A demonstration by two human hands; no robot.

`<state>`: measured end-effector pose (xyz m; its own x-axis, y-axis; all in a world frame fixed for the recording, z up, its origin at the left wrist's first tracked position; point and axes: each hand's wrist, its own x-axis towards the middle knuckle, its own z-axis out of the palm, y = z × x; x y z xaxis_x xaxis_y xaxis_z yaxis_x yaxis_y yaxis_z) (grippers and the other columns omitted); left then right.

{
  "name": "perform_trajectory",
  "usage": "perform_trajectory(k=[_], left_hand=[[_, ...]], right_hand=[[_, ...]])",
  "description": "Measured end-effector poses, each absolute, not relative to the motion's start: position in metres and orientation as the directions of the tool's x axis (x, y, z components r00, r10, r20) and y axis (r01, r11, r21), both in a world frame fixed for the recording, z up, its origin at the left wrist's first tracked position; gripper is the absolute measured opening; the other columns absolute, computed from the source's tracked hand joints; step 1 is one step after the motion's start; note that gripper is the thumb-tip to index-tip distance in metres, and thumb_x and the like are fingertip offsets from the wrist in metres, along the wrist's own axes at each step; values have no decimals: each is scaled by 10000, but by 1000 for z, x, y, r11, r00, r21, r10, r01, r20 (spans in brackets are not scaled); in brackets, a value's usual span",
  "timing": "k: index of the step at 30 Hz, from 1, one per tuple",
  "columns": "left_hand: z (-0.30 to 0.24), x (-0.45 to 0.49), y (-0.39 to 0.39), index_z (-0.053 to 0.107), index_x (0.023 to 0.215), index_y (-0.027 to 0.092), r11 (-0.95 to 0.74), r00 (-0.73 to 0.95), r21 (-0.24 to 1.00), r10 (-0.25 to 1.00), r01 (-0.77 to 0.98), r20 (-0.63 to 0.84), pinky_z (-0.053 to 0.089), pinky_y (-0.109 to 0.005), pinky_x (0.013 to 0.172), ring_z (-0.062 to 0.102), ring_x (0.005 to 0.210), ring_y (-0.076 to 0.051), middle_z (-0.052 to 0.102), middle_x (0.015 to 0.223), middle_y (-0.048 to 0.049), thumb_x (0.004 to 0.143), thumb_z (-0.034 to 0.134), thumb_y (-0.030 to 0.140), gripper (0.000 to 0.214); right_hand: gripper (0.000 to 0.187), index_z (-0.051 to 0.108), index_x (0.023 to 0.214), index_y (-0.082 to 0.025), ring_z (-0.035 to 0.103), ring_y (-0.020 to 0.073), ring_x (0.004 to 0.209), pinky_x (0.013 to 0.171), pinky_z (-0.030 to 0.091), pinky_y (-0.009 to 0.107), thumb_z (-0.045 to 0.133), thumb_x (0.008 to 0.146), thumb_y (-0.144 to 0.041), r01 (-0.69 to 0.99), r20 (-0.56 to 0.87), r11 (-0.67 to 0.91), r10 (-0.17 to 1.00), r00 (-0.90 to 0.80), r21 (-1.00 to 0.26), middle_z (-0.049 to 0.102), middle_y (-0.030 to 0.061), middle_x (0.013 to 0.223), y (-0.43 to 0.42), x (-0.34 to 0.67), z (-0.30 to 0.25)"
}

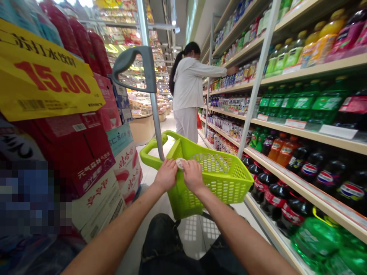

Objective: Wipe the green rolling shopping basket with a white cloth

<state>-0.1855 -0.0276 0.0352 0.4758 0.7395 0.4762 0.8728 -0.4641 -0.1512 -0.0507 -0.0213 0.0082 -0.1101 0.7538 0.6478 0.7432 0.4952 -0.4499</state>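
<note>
A lime-green rolling shopping basket (223, 187) with perforated walls stands in front of my knees, its grey pull handle (149, 70) raised on a metal pole. My left hand (166, 176) is closed over the near rim, just right of the pole. Beside it, my right hand (194, 175) is closed at the same rim, pressing a small crumpled whitish cloth (181, 163) against it. The cloth lies between the two hands; whether the left fingertips also touch it, I cannot tell. The part of the basket floor behind my hands is hidden.
Shelves of soft-drink bottles (301, 100) line the right side. Stacked drink cartons (94, 152) and a yellow price sign (48, 76) rise close on the left. Ahead in the aisle, a person in white (187, 82) reaches toward a shelf.
</note>
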Motion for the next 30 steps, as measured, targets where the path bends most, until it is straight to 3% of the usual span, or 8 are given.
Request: perform_trajectory(k=[3, 7, 13, 17, 20, 27, 30], left_hand=[[25, -184, -24, 513, 1144, 99, -422, 439, -158, 737, 893, 514, 241, -414, 1057, 452, 1143, -245, 576, 1153, -116, 685, 441, 161, 469], [24, -187, -27, 512, 1145, 111, -394, 439, -201, 739, 897, 512, 242, -413, 1053, 433, 1164, -246, 557, 1183, -109, 668, 434, 126, 484], [23, -177, -30, 517, 1136, 117, -327, 385, -203, 761, 923, 523, 223, -424, 1052, 414, 1176, -258, 549, 1180, -122, 716, 440, 163, 430], [14, -148, -32, 537, 1085, 172, -410, 449, -190, 760, 892, 469, 234, -467, 1035, 462, 1117, -240, 592, 1108, -87, 737, 447, 182, 360], [6, -136, -32, 512, 1127, 172, -428, 451, -164, 752, 889, 481, 205, -483, 1045, 439, 1144, -243, 575, 1150, -88, 742, 443, 182, 391], [-2, -137, -33, 463, 1220, 144, -391, 417, -158, 779, 907, 468, 148, -480, 1064, 373, 1224, -261, 506, 1259, -115, 746, 406, 154, 478], [-3, -134, -35, 435, 1250, 124, -367, 401, -166, 797, 915, 451, 138, -494, 1057, 346, 1246, -274, 472, 1296, -136, 753, 378, 145, 501]], right_hand=[[508, 456, 1240, -129, 425, 239, 1113, 926, 344, 383, 450, 733, -108, 769, 675, 534, 714, -185, -353, 520, 126, 1202, -11, -63, -8], [488, 476, 1227, -175, 482, 194, 1055, 903, 369, 345, 354, 773, -46, 766, 688, 580, 677, -262, -279, 562, 88, 1163, -6, -20, -36], [483, 543, 1162, -155, 454, 216, 1116, 931, 350, 390, 338, 749, -14, 895, 721, 328, 693, -11, -302, 562, 109, 1161, -18, 86, -72], [513, 534, 1184, -192, 389, 184, 1197, 983, 323, 365, 333, 752, 1, 829, 745, 508, 641, -182, -234, 499, 78, 1259, -17, 42, -70], [508, 538, 1178, -249, 356, 194, 1225, 981, 324, 386, 368, 759, -17, 814, 748, 546, 621, -234, -199, 446, 54, 1314, -14, 26, -69], [555, 582, 1121, -185, 441, 223, 1150, 955, 355, 417, 361, 665, 41, 947, 732, 203, 680, 48, -250, 549, 99, 1183, -25, 137, -87], [541, 598, 1097, -193, 427, 219, 1165, 948, 365, 414, 354, 672, 36, 931, 746, 297, 664, -43, -211, 524, 102, 1220, -21, 123, -88]])
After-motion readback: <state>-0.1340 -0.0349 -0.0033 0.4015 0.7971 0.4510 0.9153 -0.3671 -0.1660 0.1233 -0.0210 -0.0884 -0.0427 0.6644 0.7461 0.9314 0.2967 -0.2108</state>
